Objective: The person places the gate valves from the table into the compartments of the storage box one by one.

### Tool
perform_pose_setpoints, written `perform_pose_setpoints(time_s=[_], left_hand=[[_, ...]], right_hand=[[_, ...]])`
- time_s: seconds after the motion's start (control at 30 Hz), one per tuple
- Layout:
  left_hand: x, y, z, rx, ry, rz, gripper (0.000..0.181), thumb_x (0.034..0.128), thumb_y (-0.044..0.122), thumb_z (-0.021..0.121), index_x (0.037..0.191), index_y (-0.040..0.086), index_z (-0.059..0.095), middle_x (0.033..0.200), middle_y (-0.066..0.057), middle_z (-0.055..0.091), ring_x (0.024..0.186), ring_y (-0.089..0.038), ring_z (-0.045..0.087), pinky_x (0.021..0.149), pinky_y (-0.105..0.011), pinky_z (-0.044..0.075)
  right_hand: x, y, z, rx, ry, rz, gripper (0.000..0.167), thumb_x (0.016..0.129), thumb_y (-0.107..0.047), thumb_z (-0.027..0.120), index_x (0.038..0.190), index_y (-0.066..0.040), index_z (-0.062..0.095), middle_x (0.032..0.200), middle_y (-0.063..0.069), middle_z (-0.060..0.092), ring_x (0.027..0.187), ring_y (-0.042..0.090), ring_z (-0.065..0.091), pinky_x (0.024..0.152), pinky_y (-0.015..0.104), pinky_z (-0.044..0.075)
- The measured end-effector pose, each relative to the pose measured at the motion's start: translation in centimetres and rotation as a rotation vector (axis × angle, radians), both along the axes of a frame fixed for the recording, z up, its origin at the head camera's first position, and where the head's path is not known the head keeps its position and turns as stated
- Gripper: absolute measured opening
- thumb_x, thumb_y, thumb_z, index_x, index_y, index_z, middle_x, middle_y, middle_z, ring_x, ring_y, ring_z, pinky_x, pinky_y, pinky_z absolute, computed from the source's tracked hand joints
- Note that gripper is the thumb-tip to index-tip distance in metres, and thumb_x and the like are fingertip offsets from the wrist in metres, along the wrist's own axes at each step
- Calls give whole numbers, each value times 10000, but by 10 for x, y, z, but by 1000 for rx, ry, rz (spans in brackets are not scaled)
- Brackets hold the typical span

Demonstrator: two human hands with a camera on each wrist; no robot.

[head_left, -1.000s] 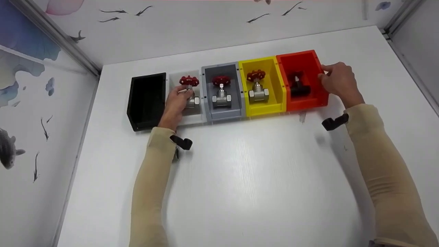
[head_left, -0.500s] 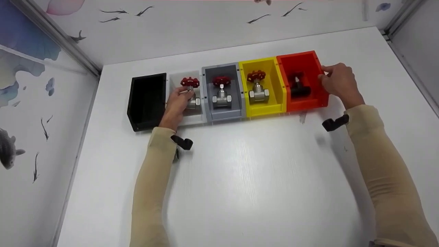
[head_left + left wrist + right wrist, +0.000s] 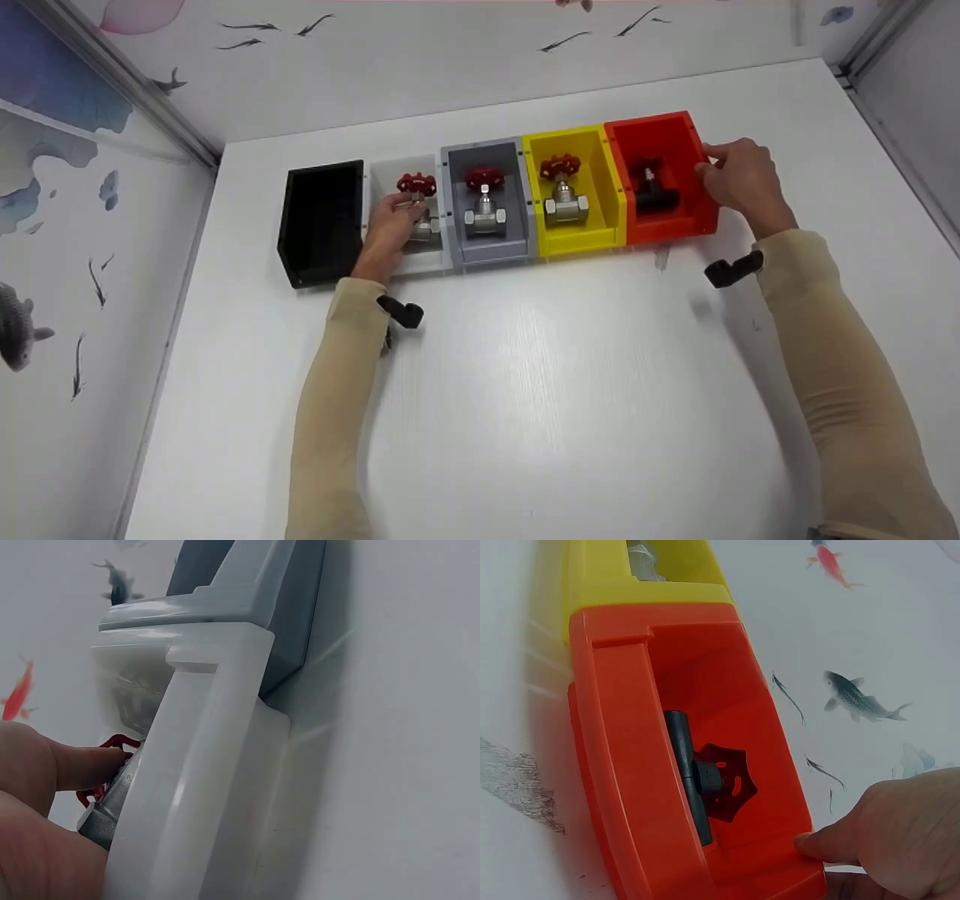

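Note:
Five joined bins stand in a row. My left hand (image 3: 387,231) reaches into the white bin (image 3: 417,262) and holds a metal gate valve (image 3: 426,228) with a red handwheel, thumb and fingers around its neck. In the left wrist view the white bin wall partly hides this valve (image 3: 109,810). My right hand (image 3: 742,180) pinches the right wall of the red bin (image 3: 675,231); in the right wrist view the thumb lies on its rim. Inside that bin is a black valve (image 3: 688,776) with a dark red handwheel (image 3: 731,784).
Left of the white bin is a black bin (image 3: 321,225). A grey bin (image 3: 495,253) and a yellow bin (image 3: 583,241) stand to its right, each with a red-wheeled metal valve (image 3: 566,207) inside. The white table (image 3: 540,390) extends in front; walls enclose its back and sides.
My left hand and the valve it holds have shifted slightly right and toward me within the white bin. The right hand stays on the red bin's wall.

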State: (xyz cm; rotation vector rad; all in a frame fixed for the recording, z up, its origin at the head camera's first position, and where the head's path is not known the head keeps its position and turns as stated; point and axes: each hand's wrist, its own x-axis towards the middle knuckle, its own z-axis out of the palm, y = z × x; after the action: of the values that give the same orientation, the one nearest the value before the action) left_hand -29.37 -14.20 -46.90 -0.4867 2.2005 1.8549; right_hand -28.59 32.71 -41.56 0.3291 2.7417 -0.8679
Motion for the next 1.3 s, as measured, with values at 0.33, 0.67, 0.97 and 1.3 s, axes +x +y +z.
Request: perform_pose_setpoints(time_s=[0.33,0.67,0.97,1.3], left_hand=[[2,1,-1,-42,14,-6,474,993,173,596,1428,35,466,1369,-134,567,1219,-221,552,999,-319,437],[1,2,-1,-33,0,-5,457,1002,192,584,1421,50,470,1408,-123,520,1233,-214,532,976,-319,441],[0,2,-2,-43,-11,-3,442,1010,189,570,1420,54,478,1374,-124,550,1205,-208,545,963,-316,448],[0,3,-2,-69,0,1,435,1010,167,564,1418,36,486,1339,-135,575,1183,-214,556,956,-304,453]], right_hand=[[0,-1,0,2,18,11,520,1047,-275,453,1518,-134,284,1301,303,538,982,332,539,657,239,491],[2,0,0,-13,19,-5,523,1042,-280,457,1522,-138,305,1307,295,535,983,317,545,638,223,477],[0,0,0,-9,14,-7,531,1044,-284,456,1527,-153,279,1314,295,537,992,316,529,653,230,479],[1,0,0,-4,13,0,530,1046,-282,454,1526,-145,273,1341,313,525,982,322,530,652,237,479]])
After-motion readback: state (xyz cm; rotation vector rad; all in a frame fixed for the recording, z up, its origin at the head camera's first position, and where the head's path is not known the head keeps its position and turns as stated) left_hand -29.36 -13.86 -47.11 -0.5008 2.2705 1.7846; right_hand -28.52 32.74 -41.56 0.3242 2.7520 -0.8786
